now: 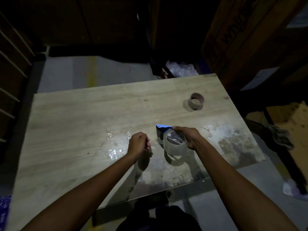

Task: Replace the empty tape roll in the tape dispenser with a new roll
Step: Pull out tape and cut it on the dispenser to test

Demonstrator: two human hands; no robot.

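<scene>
A blue tape dispenser stands on the wooden table just right of centre, with a clear new tape roll on its hub. My right hand grips the top and right side of that roll. My left hand hovers a short way left of the dispenser, fingers curled, pinching something too small to make out. The empty brown cardboard core lies on the table at the far right, apart from both hands.
Shiny patches of stuck tape lie on the table left of my left hand. Large cardboard boxes rise beyond the table's right corner. Bubble wrap sits behind the far edge. The scene is dim.
</scene>
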